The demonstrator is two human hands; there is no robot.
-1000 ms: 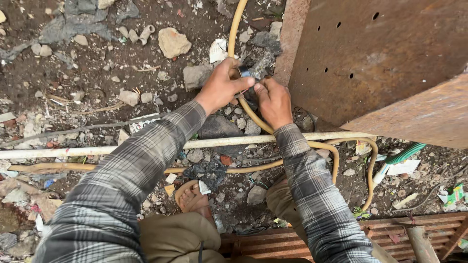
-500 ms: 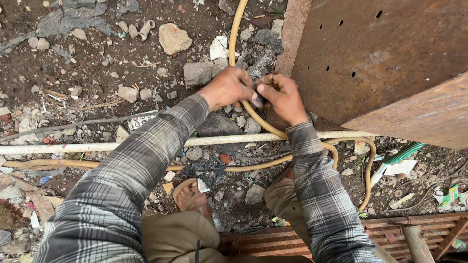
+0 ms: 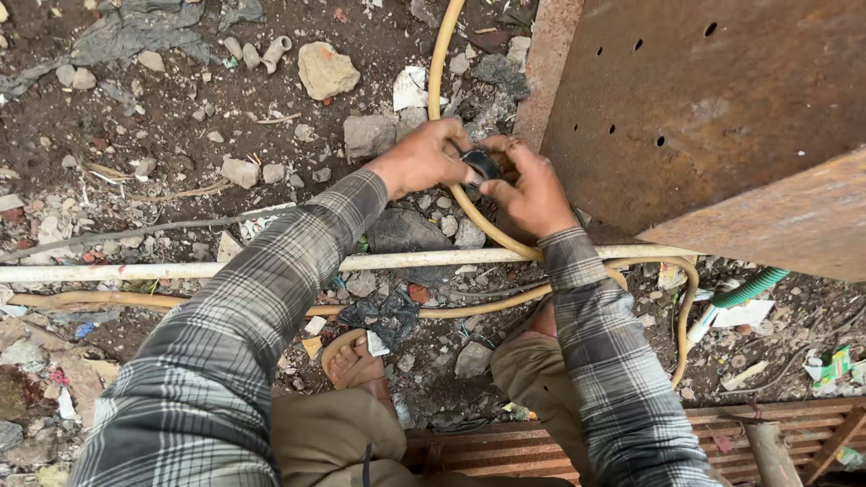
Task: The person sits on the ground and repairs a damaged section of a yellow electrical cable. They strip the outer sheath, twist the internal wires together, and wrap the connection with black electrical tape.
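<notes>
Both hands are gripping a yellow hose (image 3: 439,63) beside a rusty metal panel (image 3: 722,117).
Left hand (image 3: 422,160) is clutching it; right hand (image 3: 532,189) is pinching a dark band (image 3: 481,165) against it (a green-and-white wrapper (image 3: 832,365) is lying far right).

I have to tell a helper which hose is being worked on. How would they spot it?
Start at the big rusty metal sheet on the right. Beside its left edge, both hands, left hand and right hand, grip a tan hose around a small black piece. Unlike the straight white pipe it crosses, it curves.
</notes>
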